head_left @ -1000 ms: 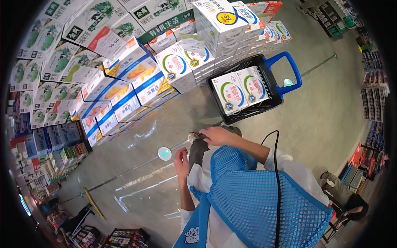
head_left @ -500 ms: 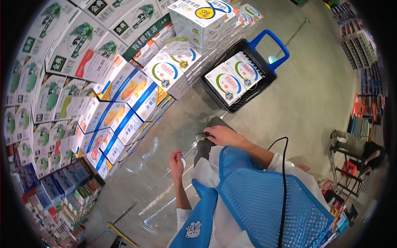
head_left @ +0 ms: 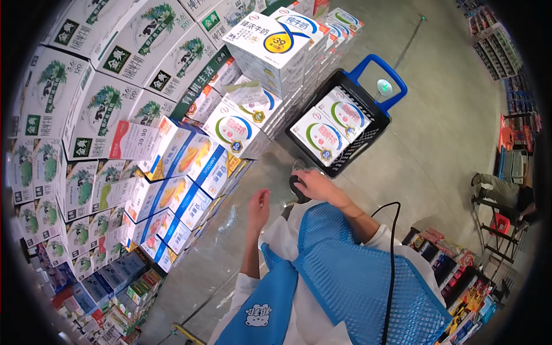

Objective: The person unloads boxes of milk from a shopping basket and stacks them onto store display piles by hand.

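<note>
My left hand [head_left: 259, 210] hangs in the air above the floor, with its fingers loosely bent and nothing seen in it. To its right, my right hand [head_left: 315, 187] hovers palm down over my dark shoe and leg, its fingers extended and slightly curled. I see nothing held in it, though its palm side is hidden. Beyond my right hand stands a black shopping basket [head_left: 338, 172] with a blue handle [head_left: 401, 86]. White milk cartons [head_left: 323, 140] with a green and blue ring lie inside it. Neither hand touches the basket.
Stacked milk boxes [head_left: 123, 54] fill the left side, with blue-banded yogurt boxes [head_left: 192, 158] and a taller milk box stack [head_left: 270, 43] next to the basket. A black cable [head_left: 392, 253] hangs over my blue mesh vest [head_left: 374, 270]. A person [head_left: 497, 190] sits at the right.
The view has shifted, so the shelves and basket appear slightly lower. My left hand has moved up and rightward in view; my right hand has shifted slightly right. The cartons remain in the basket.
</note>
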Action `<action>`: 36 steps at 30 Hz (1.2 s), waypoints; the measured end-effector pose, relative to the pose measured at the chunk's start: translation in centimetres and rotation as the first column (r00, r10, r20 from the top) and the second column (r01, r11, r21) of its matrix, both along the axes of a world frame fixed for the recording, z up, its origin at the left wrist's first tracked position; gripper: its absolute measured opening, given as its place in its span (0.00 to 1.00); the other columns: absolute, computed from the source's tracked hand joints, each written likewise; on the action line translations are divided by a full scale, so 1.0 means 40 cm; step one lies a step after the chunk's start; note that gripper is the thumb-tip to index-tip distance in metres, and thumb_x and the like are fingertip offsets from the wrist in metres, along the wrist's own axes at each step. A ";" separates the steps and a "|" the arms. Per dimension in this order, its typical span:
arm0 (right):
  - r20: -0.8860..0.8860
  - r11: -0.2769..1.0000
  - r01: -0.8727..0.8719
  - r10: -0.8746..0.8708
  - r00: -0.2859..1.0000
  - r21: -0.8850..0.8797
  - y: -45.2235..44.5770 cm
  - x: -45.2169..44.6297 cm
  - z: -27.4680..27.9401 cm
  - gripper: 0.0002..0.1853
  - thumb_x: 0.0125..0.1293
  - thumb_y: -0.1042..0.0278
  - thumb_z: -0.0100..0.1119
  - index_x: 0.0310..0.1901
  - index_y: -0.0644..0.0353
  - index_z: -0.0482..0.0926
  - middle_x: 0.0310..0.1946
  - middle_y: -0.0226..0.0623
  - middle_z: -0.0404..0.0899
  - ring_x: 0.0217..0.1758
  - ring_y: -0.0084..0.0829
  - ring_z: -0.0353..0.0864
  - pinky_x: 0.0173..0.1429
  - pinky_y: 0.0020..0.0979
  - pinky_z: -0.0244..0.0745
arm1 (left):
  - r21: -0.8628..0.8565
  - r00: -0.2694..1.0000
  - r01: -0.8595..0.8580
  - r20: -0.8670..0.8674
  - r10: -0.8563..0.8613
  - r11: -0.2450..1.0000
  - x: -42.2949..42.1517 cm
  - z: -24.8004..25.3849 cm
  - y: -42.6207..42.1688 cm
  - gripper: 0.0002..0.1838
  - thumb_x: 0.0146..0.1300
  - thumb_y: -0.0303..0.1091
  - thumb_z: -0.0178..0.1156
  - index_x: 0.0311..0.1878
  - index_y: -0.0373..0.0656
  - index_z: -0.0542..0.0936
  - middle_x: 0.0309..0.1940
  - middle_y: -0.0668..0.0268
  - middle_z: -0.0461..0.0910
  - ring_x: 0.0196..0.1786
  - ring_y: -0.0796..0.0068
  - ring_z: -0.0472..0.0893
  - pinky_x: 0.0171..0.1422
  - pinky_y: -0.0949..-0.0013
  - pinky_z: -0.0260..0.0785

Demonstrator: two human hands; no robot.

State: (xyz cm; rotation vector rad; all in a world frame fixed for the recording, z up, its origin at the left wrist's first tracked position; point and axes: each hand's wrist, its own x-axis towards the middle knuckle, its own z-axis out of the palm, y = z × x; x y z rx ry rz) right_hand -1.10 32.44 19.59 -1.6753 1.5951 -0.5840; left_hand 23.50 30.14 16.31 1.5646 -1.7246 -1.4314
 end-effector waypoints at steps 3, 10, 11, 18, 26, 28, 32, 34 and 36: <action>0.036 1.000 0.001 0.000 0.999 -0.006 -0.090 -0.014 -0.001 0.19 0.63 0.65 0.57 0.54 0.64 0.73 0.41 0.52 0.80 0.45 0.54 0.79 0.51 0.45 0.75 | 0.006 1.000 0.002 -0.003 -0.002 1.000 -0.021 -0.001 -0.055 0.11 0.71 0.31 0.52 0.52 0.37 0.77 0.41 0.62 0.82 0.45 0.73 0.81 0.49 0.72 0.73; 0.038 0.999 0.032 -0.031 0.999 -0.015 -0.244 -0.054 0.031 0.20 0.64 0.66 0.57 0.56 0.64 0.71 0.48 0.53 0.75 0.49 0.54 0.77 0.52 0.44 0.74 | -0.002 0.999 0.012 0.047 -0.012 1.000 -0.074 0.015 -0.191 0.11 0.71 0.30 0.51 0.52 0.37 0.77 0.45 0.62 0.81 0.46 0.73 0.81 0.49 0.71 0.73; 0.053 1.000 0.028 -0.029 0.998 0.005 -0.259 -0.058 0.031 0.20 0.63 0.66 0.57 0.56 0.63 0.71 0.48 0.52 0.75 0.49 0.54 0.77 0.52 0.44 0.75 | -0.020 0.999 0.028 0.039 -0.027 0.999 -0.084 0.028 -0.206 0.13 0.70 0.29 0.52 0.55 0.37 0.74 0.45 0.61 0.81 0.46 0.72 0.81 0.49 0.70 0.73; 0.099 0.992 0.104 -0.097 0.990 -0.068 -0.349 -0.050 0.029 0.24 0.60 0.68 0.58 0.58 0.66 0.69 0.51 0.53 0.74 0.50 0.54 0.77 0.52 0.45 0.75 | -0.080 0.999 -0.037 0.013 0.038 0.996 -0.109 0.052 -0.314 0.20 0.67 0.26 0.52 0.62 0.38 0.66 0.46 0.56 0.79 0.45 0.67 0.80 0.46 0.67 0.74; 0.131 0.980 0.199 -0.198 0.971 0.002 -0.487 -0.022 0.034 0.30 0.61 0.68 0.57 0.63 0.72 0.61 0.58 0.59 0.70 0.57 0.55 0.74 0.59 0.45 0.72 | -0.135 0.999 0.034 0.044 -0.028 0.990 -0.116 -0.011 -0.538 0.22 0.64 0.24 0.53 0.61 0.37 0.68 0.54 0.54 0.76 0.52 0.66 0.79 0.47 0.67 0.75; 0.148 0.975 0.214 -0.220 0.964 0.054 -0.534 -0.006 0.033 0.31 0.61 0.68 0.57 0.63 0.73 0.60 0.58 0.60 0.69 0.59 0.56 0.72 0.60 0.45 0.71 | -0.208 0.995 0.042 0.099 -0.022 0.977 -0.131 -0.017 -0.607 0.24 0.60 0.24 0.54 0.62 0.38 0.68 0.55 0.50 0.75 0.53 0.59 0.78 0.49 0.65 0.75; 0.048 0.955 0.263 -0.259 0.965 -0.134 -0.652 0.015 -0.047 0.36 0.59 0.67 0.58 0.64 0.79 0.57 0.56 0.64 0.70 0.57 0.57 0.74 0.60 0.43 0.72 | -0.201 0.994 -0.095 0.032 0.104 0.975 -0.140 -0.073 -0.730 0.35 0.57 0.23 0.54 0.69 0.36 0.55 0.59 0.44 0.71 0.56 0.51 0.76 0.59 0.60 0.70; 0.122 0.944 0.319 -0.328 0.937 0.084 -0.718 0.020 -0.061 0.38 0.58 0.67 0.59 0.62 0.85 0.55 0.51 0.68 0.73 0.57 0.58 0.74 0.59 0.42 0.72 | -0.189 0.991 -0.124 0.029 0.132 0.974 -0.140 -0.079 -0.792 0.39 0.56 0.24 0.55 0.70 0.35 0.50 0.60 0.41 0.70 0.59 0.47 0.75 0.61 0.57 0.68; 0.137 0.918 0.329 -0.363 0.922 0.220 -0.767 0.021 -0.111 0.39 0.56 0.65 0.61 0.61 0.87 0.55 0.45 0.63 0.77 0.53 0.53 0.78 0.57 0.39 0.74 | -0.175 0.993 -0.044 0.097 0.062 0.984 -0.133 -0.088 -0.845 0.39 0.55 0.24 0.56 0.70 0.36 0.51 0.59 0.40 0.71 0.61 0.44 0.74 0.62 0.56 0.68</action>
